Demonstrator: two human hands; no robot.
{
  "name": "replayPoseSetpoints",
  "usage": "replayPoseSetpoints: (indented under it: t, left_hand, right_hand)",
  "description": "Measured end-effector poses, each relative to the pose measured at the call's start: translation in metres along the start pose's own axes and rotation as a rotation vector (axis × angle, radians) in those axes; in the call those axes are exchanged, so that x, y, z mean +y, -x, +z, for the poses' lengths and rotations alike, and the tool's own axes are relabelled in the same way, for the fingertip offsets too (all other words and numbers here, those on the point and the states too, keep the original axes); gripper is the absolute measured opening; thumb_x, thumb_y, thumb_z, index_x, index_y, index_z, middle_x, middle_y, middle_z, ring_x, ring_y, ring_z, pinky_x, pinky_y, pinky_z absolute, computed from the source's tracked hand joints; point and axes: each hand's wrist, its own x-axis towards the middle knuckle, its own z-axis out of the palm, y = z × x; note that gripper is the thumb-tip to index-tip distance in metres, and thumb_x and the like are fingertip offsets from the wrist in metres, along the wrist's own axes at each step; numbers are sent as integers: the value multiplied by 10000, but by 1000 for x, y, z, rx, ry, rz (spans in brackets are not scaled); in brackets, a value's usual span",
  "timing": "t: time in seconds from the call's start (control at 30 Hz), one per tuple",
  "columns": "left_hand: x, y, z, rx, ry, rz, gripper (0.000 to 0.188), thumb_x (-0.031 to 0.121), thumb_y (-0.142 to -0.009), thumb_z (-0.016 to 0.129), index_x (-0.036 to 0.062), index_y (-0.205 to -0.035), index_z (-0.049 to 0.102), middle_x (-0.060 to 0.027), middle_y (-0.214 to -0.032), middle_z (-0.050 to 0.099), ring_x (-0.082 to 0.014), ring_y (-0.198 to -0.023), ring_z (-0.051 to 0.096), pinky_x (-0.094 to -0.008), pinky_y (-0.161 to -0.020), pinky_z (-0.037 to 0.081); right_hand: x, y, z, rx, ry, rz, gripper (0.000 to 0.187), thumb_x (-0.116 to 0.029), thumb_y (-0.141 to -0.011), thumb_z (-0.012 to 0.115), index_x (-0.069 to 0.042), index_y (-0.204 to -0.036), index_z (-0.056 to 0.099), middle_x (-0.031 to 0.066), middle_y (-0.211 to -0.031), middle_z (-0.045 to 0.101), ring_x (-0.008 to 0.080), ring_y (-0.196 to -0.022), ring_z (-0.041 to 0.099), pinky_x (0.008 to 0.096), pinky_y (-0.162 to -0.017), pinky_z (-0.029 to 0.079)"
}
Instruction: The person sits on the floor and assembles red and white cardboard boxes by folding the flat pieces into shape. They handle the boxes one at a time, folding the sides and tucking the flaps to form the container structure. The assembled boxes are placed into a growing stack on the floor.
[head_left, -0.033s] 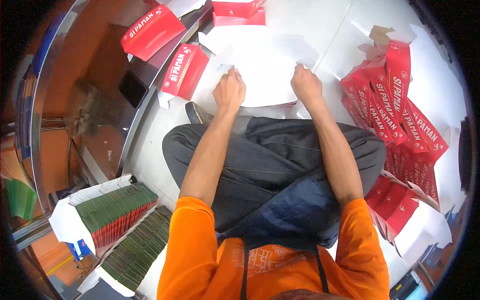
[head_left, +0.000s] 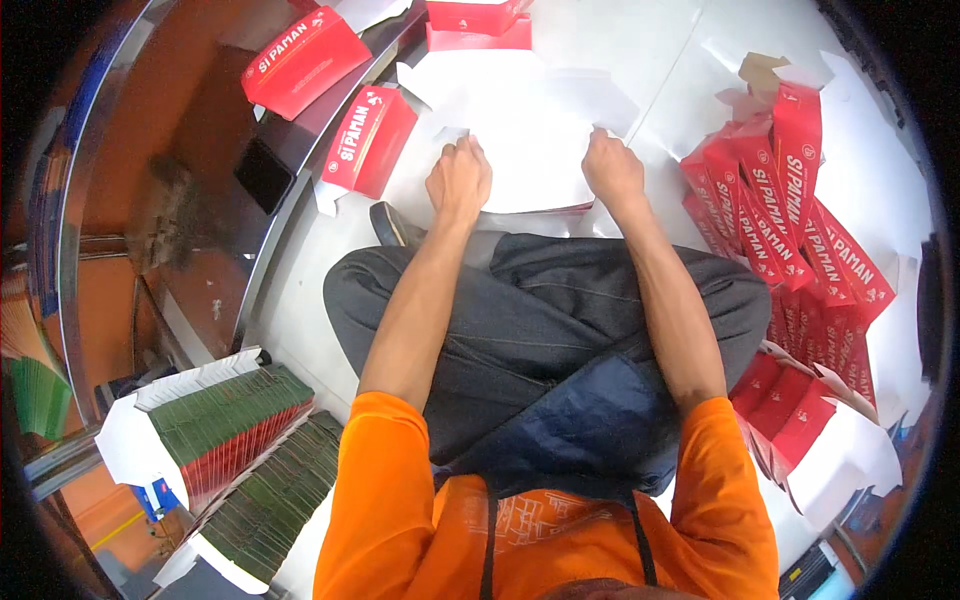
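A flat white cardboard box blank, its plain side up, lies in front of my crossed legs. Its side flaps spread out left and right at the far end, and a thin red edge shows under its near side. My left hand is closed, fingers curled at the blank's left side. My right hand is closed the same way at the right side. Both seem to pinch the card, though the fingertips are mostly hidden. Left of the blank a folded red box sits close to my left hand.
Another red box rests at the upper left, near a dark phone-like slab. More red boxes stand beyond the blank. A leaning pile of red cartons fills the right. Green-and-red stacks of folded card stand lower left.
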Motion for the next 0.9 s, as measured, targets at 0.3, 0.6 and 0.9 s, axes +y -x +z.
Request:
replayPoseSetpoints:
  t: [0.3, 0.6, 0.9]
  left_hand:
    - [4, -9, -1, -76, -4, 5, 319, 217, -963, 370, -1, -1050, 586, -278, -888, 658, -445, -857, 645, -532, -794, 490]
    - [-5, -12, 0, -42, -95, 63, 233, 115, -821, 483, -20, -945, 626, -256, -820, 669, -402, -793, 672, -478, -722, 527]
    - [-3, -13, -5, -58, -59, 10, 240, 165, -849, 486, 29, -879, 682, -227, -853, 682, -383, -808, 675, -474, -739, 525]
  right_hand:
    - [-2, 6, 9, -85, 50, 29, 242, -172, -899, 406, -14, -962, 578, 217, -826, 676, 401, -799, 675, 499, -722, 537]
    - [8, 6, 23, -15, -52, 18, 289, -185, -912, 382, -3, -1065, 546, 248, -909, 658, 421, -816, 658, 515, -727, 525]
    - [7, 5, 19, -66, -86, 55, 307, -218, -937, 381, -24, -1099, 555, 243, -913, 661, 416, -838, 656, 516, -747, 521]
